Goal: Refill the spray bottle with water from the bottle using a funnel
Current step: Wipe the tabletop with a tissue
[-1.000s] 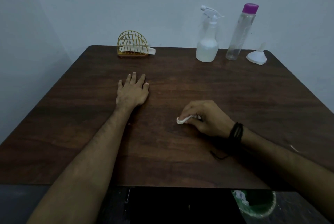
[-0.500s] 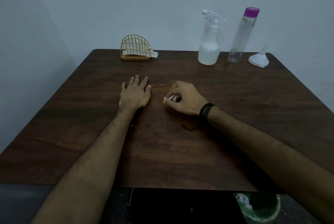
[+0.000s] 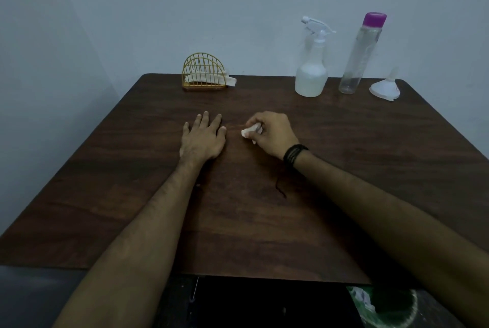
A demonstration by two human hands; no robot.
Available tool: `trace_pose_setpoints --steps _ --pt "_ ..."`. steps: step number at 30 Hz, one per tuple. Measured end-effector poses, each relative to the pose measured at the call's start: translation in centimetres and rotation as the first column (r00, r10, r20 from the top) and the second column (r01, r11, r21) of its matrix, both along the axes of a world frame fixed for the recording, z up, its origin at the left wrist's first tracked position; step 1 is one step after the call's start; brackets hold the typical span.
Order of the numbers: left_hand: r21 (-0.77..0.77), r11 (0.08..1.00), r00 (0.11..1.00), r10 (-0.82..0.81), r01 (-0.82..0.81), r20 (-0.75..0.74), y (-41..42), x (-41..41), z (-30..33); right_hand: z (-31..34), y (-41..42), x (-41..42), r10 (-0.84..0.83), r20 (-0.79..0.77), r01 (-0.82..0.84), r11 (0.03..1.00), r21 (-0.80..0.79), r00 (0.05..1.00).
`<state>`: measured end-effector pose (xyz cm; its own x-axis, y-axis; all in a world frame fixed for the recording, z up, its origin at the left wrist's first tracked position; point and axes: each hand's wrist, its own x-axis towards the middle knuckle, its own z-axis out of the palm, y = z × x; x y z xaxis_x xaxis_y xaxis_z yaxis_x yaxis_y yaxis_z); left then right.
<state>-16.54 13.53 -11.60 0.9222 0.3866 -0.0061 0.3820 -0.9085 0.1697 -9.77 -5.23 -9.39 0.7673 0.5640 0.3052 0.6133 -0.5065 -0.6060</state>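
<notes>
Wiping the table [image 3: 344,169] cleanly means pressing the tissue wad [image 3: 248,131], pinched in right hand [image 3: 270,133]; left hand [image 3: 202,140] lies flat, holding nothing.

Head view: looks from above, forward and down over the table [image 3: 344,169].
Facing: toward the back wall [image 3: 238,10].

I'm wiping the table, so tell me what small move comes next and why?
Probably drop the tissue wad your right hand is gripping. The spray bottle, capped water bottle and funnel stand untouched at the far edge.
</notes>
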Motion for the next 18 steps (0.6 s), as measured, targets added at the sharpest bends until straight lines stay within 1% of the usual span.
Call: trace_pose_setpoints --steps 2,6,11,13,16,18 --pt "-0.003 1.0 1.0 -0.006 0.006 -0.003 0.0 0.0 0.0 -0.5 1.0 0.5 0.004 0.058 0.0 0.998 -0.059 0.998" --pt "-0.008 1.0 1.0 -0.007 0.007 0.01 0.3 0.1 -0.1 0.1 1.5 -1.3 0.163 0.068 -0.15 0.975 -0.161 0.984" --pt "-0.006 1.0 1.0 -0.009 0.009 0.016 0.1 -0.1 -0.1 0.3 -0.9 -4.4 0.353 0.016 -0.346 0.923 -0.169 0.935" --pt "-0.008 1.0 1.0 -0.007 0.007 0.015 0.1 -0.1 -0.1 0.9 -2.3 -5.2 0.402 -0.078 -0.41 0.899 -0.152 0.912" --pt "-0.009 1.0 1.0 -0.004 0.004 0.012 0.1 0.0 -0.1 2.2 -4.7 -5.1 0.404 -0.297 -0.456 0.881 -0.127 0.865" --pt "-0.01 1.0 1.0 -0.006 0.006 0.005 0.2 0.0 -0.1 2.7 -6.7 -4.4 0.385 -0.403 -0.435 0.9 -0.036 0.83"
